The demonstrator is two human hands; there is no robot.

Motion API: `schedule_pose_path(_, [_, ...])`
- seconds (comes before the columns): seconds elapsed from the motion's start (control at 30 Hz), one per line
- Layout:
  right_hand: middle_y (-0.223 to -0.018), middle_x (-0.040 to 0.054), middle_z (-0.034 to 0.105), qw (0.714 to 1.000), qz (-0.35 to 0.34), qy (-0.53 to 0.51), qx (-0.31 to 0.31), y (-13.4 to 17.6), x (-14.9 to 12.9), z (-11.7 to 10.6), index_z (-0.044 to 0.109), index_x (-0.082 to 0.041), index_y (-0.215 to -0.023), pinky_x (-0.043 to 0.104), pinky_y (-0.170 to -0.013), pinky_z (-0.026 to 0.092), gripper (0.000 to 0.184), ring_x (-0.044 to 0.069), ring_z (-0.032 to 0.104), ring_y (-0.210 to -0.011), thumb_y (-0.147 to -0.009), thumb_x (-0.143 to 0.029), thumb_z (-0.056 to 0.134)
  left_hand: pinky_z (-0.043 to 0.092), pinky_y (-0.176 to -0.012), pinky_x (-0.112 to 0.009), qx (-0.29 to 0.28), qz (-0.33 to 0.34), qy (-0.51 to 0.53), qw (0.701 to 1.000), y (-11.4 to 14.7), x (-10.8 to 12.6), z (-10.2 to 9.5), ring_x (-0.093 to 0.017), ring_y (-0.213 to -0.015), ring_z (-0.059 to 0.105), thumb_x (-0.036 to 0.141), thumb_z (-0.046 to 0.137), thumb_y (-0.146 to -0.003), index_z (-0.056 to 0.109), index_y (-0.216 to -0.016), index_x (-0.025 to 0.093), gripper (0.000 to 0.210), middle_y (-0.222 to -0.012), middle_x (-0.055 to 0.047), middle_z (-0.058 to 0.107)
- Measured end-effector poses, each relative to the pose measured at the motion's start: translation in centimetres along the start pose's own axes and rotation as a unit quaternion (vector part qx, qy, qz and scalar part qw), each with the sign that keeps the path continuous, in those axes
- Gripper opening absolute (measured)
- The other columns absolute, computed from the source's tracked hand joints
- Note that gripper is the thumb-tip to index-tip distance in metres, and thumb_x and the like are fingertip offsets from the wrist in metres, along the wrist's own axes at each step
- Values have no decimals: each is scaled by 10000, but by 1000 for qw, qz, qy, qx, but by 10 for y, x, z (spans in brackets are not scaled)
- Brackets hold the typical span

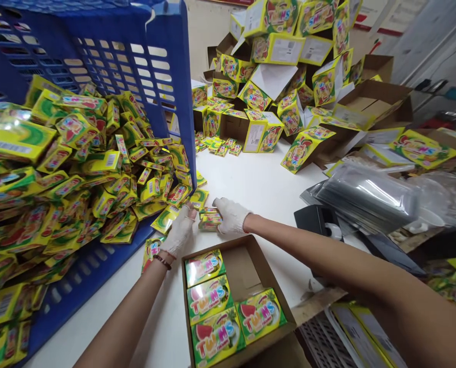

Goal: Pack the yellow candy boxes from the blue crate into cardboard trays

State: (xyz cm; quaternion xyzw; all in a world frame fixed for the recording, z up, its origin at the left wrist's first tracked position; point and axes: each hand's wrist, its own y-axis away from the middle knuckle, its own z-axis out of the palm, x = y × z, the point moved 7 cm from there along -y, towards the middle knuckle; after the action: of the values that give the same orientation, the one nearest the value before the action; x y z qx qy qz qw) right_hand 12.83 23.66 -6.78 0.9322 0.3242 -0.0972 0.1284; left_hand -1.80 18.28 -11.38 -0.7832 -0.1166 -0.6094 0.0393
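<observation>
My right hand [231, 214], in a white glove, grips a small stack of Twins candy packs [210, 220] just above the white table. Across from it my left hand [180, 230], also gloved, reaches with its fingers loosely extended beside a yellow-green pack [164, 220] at the crate's edge; its fingertips are partly blurred. Below both hands stands an open brown carton [247, 260]. Several larger Twins boxes [214, 332] lie face up in it, along its left side and lower right; bare cardboard shows at its upper right.
A tipped blue crate [185, 92] spills a heap of candy packs [97, 168] on the left. Twins display boxes [266, 133] are piled at the back. Clear plastic sleeves [369, 194] and a black device [316, 222] lie right of the white table top [247, 179].
</observation>
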Motion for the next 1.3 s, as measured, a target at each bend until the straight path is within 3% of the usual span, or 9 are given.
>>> schedule_pose_path(0.27, [-1330, 188, 503, 990, -94, 105, -19, -3, -13, 15, 425, -122, -1366, 471, -968, 424, 655, 347, 517, -1181, -862, -513, 571, 155, -1217, -435, -112, 7, -64, 992, -6, -3, 26, -258, -1487, 202, 599, 438, -848, 396, -1445, 137, 756, -1545, -162, 359])
schedule_pose_path(0.5, [-1395, 192, 441, 998, -44, 35, 7, -7, -8, 19, 225, -147, -1498, 424, -977, 447, 1030, 338, 524, -1197, -681, -477, 759, 181, -1213, -364, -73, 10, -87, 994, -4, 5, 24, -215, -1469, 260, 507, 383, -882, 462, -1390, 168, 615, -1485, -123, 458])
schedule_pose_path(0.67, [-1238, 154, 581, 995, -65, 69, -30, -11, -18, 8, 509, -180, -1252, 424, -885, 488, 571, 338, 592, -1091, -748, -379, 690, 265, -1177, -401, -50, 4, -114, 992, 2, 36, 11, -267, -1390, 396, 471, 479, -844, 573, -1262, 181, 517, -1363, -122, 572])
schedule_pose_path(0.83, [-1147, 86, 646, 975, -74, -209, 8, 36, -17, -55, 521, -152, -1164, 286, -802, 502, 468, 217, 621, -963, -749, -280, 695, 483, -934, -370, 29, 116, -243, 963, 77, 98, -13, -242, -998, 620, 459, 430, -883, 658, -1010, 216, 357, -1020, -51, 688])
schedule_pose_path(0.97, [-1053, 16, 672, 870, -127, -437, -187, 101, -29, -64, 532, -153, -1162, 236, -741, 508, 490, 173, 618, -926, -715, -268, 698, 527, -867, -380, -154, 245, -305, 907, 171, 100, 31, -234, -935, 630, 446, 439, -908, 678, -908, 279, 291, -945, -52, 690])
schedule_pose_path(1.03, [-967, -7, 681, 861, -118, -410, -276, 123, -33, -46, 576, -164, -1092, 227, -707, 500, 484, 166, 622, -875, -649, -252, 749, 489, -958, -484, -173, 276, -392, 861, 202, 84, 52, -301, -1046, 613, 418, 558, -842, 691, -974, 293, 225, -1041, -88, 695])
schedule_pose_path(1.1, [-856, -30, 671, 898, -101, -301, -304, 128, -32, -24, 622, -175, -977, 223, -666, 474, 459, 154, 613, -790, -559, -216, 807, 454, -992, -550, -147, 281, -459, 830, 215, 67, 63, -360, -1129, 587, 411, 615, -791, 694, -1042, 276, 296, -1148, -128, 681])
schedule_pose_path(1.2, [-666, -55, 598, 951, -66, -136, -270, 113, -31, 0, 652, -182, -801, 249, -604, 421, 407, 150, 570, -653, -445, -157, 849, 456, -979, -560, -115, 264, -489, 823, 220, 52, 67, -384, -1174, 572, 422, 580, -805, 673, -1132, 225, 393, -1258, -172, 640])
schedule_pose_path(1.3, [-515, -70, 513, 950, -29, -81, -300, 96, -33, 18, 636, -176, -669, 277, -570, 394, 333, 156, 533, -557, -416, -110, 842, 466, -950, -558, -108, 246, -485, 832, 221, 50, 64, -386, -1146, 589, 418, 535, -836, 666, -1141, 183, 407, -1248, -200, 641])
